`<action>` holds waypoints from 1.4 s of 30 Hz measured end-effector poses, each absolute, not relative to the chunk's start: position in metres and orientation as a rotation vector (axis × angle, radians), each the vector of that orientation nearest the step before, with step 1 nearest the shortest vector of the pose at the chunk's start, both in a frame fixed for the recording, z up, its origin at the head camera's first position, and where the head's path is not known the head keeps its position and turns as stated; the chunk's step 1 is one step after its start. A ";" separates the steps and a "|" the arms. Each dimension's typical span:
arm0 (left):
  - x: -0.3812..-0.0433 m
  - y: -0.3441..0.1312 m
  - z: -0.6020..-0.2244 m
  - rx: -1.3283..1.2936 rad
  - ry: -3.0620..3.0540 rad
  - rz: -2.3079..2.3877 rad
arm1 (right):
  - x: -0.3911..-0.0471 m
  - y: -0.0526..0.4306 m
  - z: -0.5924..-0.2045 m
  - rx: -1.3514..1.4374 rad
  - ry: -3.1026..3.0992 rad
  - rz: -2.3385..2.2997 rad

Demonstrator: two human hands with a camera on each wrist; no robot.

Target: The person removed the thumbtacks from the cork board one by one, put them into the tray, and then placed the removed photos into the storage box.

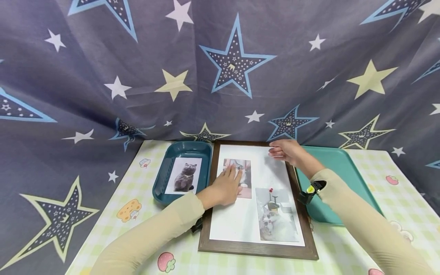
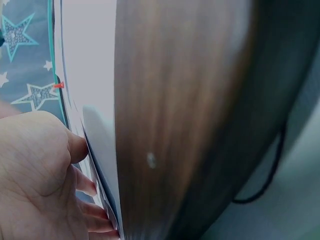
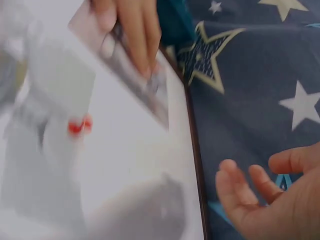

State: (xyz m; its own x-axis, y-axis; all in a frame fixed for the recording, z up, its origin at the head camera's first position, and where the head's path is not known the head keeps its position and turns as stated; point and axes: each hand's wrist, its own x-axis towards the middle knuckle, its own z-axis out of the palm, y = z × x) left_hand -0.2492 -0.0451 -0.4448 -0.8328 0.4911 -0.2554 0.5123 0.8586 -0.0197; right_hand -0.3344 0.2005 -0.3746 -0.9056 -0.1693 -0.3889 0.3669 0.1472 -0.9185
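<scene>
A brown wooden picture frame (image 1: 258,248) with a white board (image 1: 232,227) lies on the table. My left hand (image 1: 225,188) rests with fairly straight fingers on a pinkish photo (image 1: 246,179) at the board's upper left, covering part of it. A second photo, showing a white cat (image 1: 276,225), lies at the lower right of the board. A red pushpin (image 1: 271,190) stands at its top edge, also visible as a blurred red pin (image 3: 80,125) in the right wrist view. My right hand (image 1: 288,151) hovers by the frame's upper right corner, fingers loosely bent and holding nothing.
Left of the frame, a dark teal tray (image 1: 159,191) holds a photo of a grey cat (image 1: 185,177). A green tray (image 1: 338,183) lies to the right, partly behind the right forearm. A checked tablecloth (image 1: 137,233) covers the table; a star-patterned curtain (image 1: 220,110) hangs behind.
</scene>
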 end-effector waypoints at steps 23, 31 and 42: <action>-0.247 -0.044 -0.443 0.750 2.803 -0.145 | -0.348 0.160 -0.398 0.346 1.576 -1.801; -0.248 -0.044 -0.445 0.757 2.807 -0.146 | -0.348 0.156 -0.400 0.335 1.528 -1.807; -0.250 -0.045 -0.449 0.751 2.802 -0.128 | -0.345 0.151 -0.398 0.378 1.548 -1.790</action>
State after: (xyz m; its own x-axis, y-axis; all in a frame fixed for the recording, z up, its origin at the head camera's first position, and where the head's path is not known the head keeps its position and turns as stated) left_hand -0.2500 -0.0447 -0.4487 -0.8398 0.4817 -0.2502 0.5026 0.8642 -0.0232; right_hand -0.3455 0.1514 -0.3977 -0.6921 -0.3298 -0.6421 0.6830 -0.0113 -0.7304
